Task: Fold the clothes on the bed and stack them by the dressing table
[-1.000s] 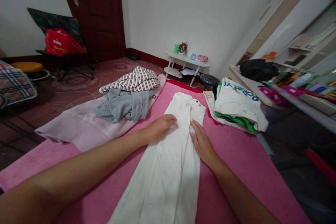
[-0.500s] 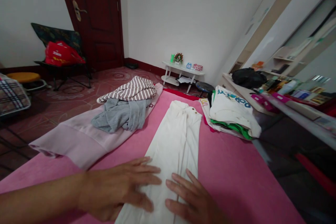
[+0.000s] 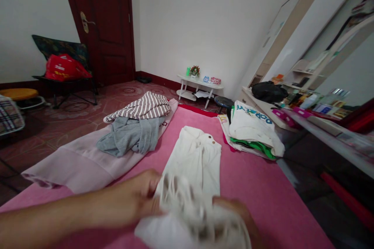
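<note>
White trousers (image 3: 196, 159) lie lengthwise on the pink bed cover (image 3: 254, 186), waistband with brown buttons at the far end. My left hand (image 3: 140, 196) is closed on the left edge of the near part of the trousers. My right hand (image 3: 236, 212) grips the right edge, mostly covered by the cloth. The near part of the trousers is lifted and bunched between both hands, smeared by motion.
A striped top (image 3: 144, 106) and grey garment (image 3: 128, 137) lie on a pale pink cloth (image 3: 73, 159) at the left. A stack of folded clothes (image 3: 253, 128) sits at the right. Beyond are a white low table (image 3: 200, 83), a dark red door (image 3: 99, 27) and a chair with a red bag (image 3: 62, 68).
My hands slid from the waist down toward me along the trousers, then closed on the near part and lifted it. The camera view tilted up slightly.
</note>
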Motion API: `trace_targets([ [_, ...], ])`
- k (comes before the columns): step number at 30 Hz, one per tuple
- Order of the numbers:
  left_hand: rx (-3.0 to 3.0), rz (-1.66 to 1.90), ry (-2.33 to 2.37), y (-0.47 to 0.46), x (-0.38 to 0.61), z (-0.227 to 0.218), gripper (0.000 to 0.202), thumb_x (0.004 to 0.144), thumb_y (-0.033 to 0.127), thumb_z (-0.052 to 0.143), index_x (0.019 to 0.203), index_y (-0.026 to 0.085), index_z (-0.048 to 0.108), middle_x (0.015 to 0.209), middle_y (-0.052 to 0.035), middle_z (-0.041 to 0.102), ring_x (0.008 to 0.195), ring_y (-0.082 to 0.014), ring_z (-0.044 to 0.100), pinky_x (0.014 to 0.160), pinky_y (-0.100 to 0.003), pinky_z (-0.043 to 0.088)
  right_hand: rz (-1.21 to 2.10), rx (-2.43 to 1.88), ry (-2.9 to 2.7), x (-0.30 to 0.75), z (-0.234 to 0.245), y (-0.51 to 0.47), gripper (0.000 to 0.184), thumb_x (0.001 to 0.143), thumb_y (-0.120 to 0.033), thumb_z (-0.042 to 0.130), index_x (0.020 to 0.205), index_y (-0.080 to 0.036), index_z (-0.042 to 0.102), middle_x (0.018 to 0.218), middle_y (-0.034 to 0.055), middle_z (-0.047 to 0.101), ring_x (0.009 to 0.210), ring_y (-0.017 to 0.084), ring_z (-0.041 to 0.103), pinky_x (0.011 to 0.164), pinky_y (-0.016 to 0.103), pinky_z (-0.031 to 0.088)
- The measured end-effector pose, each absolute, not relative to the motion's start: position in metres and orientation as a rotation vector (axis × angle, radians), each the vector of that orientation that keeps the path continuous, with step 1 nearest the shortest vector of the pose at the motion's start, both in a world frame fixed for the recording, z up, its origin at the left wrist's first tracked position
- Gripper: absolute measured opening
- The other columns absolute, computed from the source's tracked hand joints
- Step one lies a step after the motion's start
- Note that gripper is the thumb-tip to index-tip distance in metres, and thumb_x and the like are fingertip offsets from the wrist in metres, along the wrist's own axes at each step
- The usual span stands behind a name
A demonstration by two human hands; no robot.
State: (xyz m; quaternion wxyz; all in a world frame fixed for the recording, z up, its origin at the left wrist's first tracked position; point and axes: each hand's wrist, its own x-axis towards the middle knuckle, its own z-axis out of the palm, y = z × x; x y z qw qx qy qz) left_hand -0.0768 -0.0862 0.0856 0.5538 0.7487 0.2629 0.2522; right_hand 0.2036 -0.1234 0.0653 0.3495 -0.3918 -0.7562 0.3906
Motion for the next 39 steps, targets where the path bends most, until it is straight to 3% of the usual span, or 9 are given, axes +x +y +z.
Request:
trace_targets([
  [4, 1.567, 0.882, 0.993, 0.018, -0.040, 0.097, 0.045, 0.085, 0.052, 0.053, 0.097, 0.012, 0.068, 0.080, -0.0064, 0.070, 0.069, -0.0198, 0.063, 0.061, -0.027, 0.048, 1.141, -1.165, -1.233, 0.199, 0.073, -0.028, 0.043, 0.079, -0.048, 0.062, 0.110, -0.017, 0.063, 0.098, 0.0107, 0.074, 0.078, 0.028, 0.071, 0.066, 0.040, 0.058],
  [9, 1.908, 1.066, 1.574, 0.113, -0.012, 0.046, 0.016, 0.073, 0.030, 0.065, 0.074, 0.015, 0.069, 0.066, -0.0035, 0.063, 0.065, -0.0196, 0.058, 0.061, -0.027, 0.040, 0.516, -1.398, -1.315, 0.223, 0.023, 0.066, 0.033, 0.069, -0.039, 0.060, 0.094, -0.018, 0.063, 0.089, 0.0100, 0.073, 0.081, 0.026, 0.068, 0.073, 0.038, 0.054],
  [15, 1.938, 1.106, 1.757, 0.128, -0.002, -0.001, 0.014, 0.076, 0.030, 0.064, 0.079, 0.016, 0.067, 0.085, -0.0085, 0.064, 0.082, -0.0214, 0.056, 0.071, -0.028, 0.038, 0.309, -1.551, -1.336, 0.237, -0.022, 0.088, 0.028, 0.071, -0.036, 0.057, 0.090, -0.018, 0.065, 0.085, 0.0117, 0.071, 0.077, 0.027, 0.067, 0.075, 0.041, 0.051],
  [22, 1.939, 1.095, 1.791, 0.137, -0.001, 0.000, 0.018, 0.080, 0.034, 0.061, 0.082, 0.017, 0.067, 0.082, -0.0030, 0.062, 0.077, -0.0167, 0.054, 0.069, -0.025, 0.037, 0.270, -1.594, -1.355, 0.233, -0.013, 0.089, 0.033, 0.076, -0.049, 0.055, 0.084, -0.019, 0.066, 0.077, 0.0065, 0.070, 0.069, 0.022, 0.064, 0.065, 0.031, 0.049],
  [25, 1.925, 1.102, 1.796, 0.144, 0.006, 0.002, 0.017, 0.079, 0.033, 0.063, 0.076, 0.017, 0.066, 0.081, -0.0033, 0.062, 0.078, -0.0172, 0.055, 0.069, -0.025, 0.038, 0.171, -1.660, -1.291, 0.237, -0.010, 0.091, 0.036, 0.079, -0.048, 0.048, 0.086, -0.017, 0.065, 0.080, 0.0082, 0.068, 0.072, 0.023, 0.062, 0.068, 0.032, 0.047],
  [29, 1.852, 1.098, 1.805, 0.150, 0.015, -0.001, 0.011, 0.076, 0.026, 0.066, 0.082, 0.016, 0.064, 0.088, -0.0067, 0.064, 0.087, -0.0206, 0.058, 0.077, -0.028, 0.040, 0.096, -1.750, -1.318, 0.240, -0.008, 0.089, 0.028, 0.070, -0.043, 0.057, 0.079, -0.018, 0.065, 0.093, 0.0126, 0.067, 0.085, 0.027, 0.060, 0.077, 0.038, 0.044],
  [33, 1.719, 1.127, 1.769, 0.149, 0.017, -0.003, 0.037, 0.070, 0.017, 0.072, 0.104, 0.014, 0.058, 0.097, -0.0108, 0.065, 0.094, -0.0244, 0.060, 0.082, -0.033, 0.043, 0.337, -1.743, -1.251, 0.235, -0.005, 0.086, 0.045, 0.062, -0.043, 0.066, 0.098, -0.016, 0.065, 0.102, 0.0149, 0.068, 0.095, 0.032, 0.060, 0.083, 0.044, 0.044],
  [36, 1.608, 1.154, 1.667, 0.147, 0.018, 0.015, 0.048, 0.062, 0.010, 0.078, 0.104, 0.011, 0.055, 0.086, -0.0098, 0.066, 0.080, -0.0241, 0.064, 0.071, -0.033, 0.048, 0.641, -1.595, -1.231, 0.229, 0.009, 0.088, 0.043, 0.056, -0.041, 0.070, 0.089, -0.013, 0.068, 0.088, 0.0129, 0.072, 0.082, 0.030, 0.065, 0.075, 0.041, 0.049],
  [39, 1.576, 1.264, 1.473, 0.145, 0.019, 0.064, 0.048, 0.071, 0.011, 0.073, 0.113, 0.011, 0.050, 0.083, -0.0065, 0.066, 0.070, -0.0179, 0.065, 0.063, -0.028, 0.051, 0.706, -1.435, -1.226, 0.223, 0.049, 0.090, 0.043, 0.064, -0.046, 0.066, 0.089, -0.012, 0.068, 0.082, 0.0093, 0.072, 0.072, 0.024, 0.065, 0.066, 0.035, 0.052],
])
